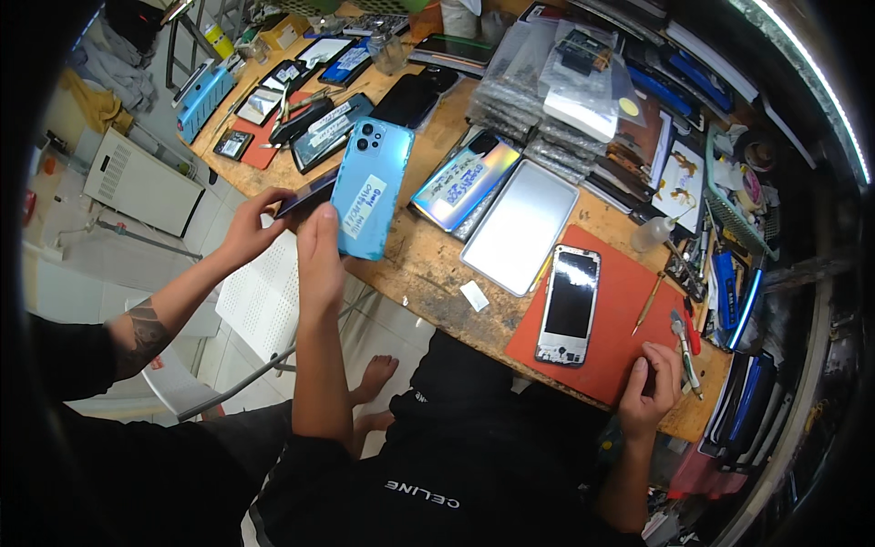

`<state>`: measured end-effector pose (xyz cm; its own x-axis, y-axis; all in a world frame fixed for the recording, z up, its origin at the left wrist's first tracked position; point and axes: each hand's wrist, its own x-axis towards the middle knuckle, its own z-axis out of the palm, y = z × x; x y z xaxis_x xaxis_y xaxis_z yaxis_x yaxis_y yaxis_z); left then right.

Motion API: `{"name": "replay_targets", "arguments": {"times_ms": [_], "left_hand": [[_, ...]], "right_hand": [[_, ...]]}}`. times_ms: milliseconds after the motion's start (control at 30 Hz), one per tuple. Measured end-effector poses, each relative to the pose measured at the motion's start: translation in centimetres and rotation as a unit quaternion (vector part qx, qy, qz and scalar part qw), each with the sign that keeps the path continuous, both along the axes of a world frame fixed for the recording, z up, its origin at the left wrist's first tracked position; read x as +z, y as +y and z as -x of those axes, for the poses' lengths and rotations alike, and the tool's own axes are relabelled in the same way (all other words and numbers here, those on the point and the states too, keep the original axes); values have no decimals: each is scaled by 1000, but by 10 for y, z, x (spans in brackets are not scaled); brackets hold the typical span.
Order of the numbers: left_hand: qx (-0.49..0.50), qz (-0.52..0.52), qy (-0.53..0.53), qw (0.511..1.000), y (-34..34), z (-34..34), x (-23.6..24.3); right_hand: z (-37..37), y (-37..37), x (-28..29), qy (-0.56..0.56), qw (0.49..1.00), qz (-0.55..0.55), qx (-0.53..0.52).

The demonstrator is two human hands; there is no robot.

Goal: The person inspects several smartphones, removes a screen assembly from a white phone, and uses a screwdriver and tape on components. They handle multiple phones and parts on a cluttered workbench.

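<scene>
My left hand [321, 246] holds a light blue phone [372, 187] by its lower edge, back side up, with a white label stuck on it, above the near left edge of the wooden bench [428, 264]. Another person's hand [248, 228], on a tattooed forearm coming in from the left, holds a dark phone [308, 191] edge-on right beside the blue one. My right hand [649, 387] rests curled on the near right corner of a red mat [620, 301], nothing visible in it. A silver-framed phone [570, 305] lies screen up on that mat.
A silver plate [519, 226] and an iridescent phone [465, 182] lie mid-bench. Hand tools [684, 351] sit by my right hand. Bagged parts [547, 82] are stacked behind. Several phones [333, 128] crowd the far left. A white perforated seat [260, 292] stands beside the bench.
</scene>
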<state>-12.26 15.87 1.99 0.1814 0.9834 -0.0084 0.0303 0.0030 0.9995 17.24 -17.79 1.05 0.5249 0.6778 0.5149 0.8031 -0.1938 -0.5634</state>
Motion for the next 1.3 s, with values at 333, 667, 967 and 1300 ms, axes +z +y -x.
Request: {"name": "replay_targets", "arguments": {"times_ms": [333, 667, 967, 1300], "left_hand": [[-401, -11, -99, 910, -50, -130, 37], [-627, -69, -22, 775, -70, -261, 41], [-613, 28, -31, 789, -110, -258, 4], [-547, -197, -81, 810, -126, -258, -3]], "right_hand": [[-37, 80, 29, 429, 847, -44, 311], [-104, 78, 18, 374, 864, -285, 182], [-121, 67, 14, 290, 929, -195, 124], [-101, 68, 19, 312, 916, -175, 181]]}}
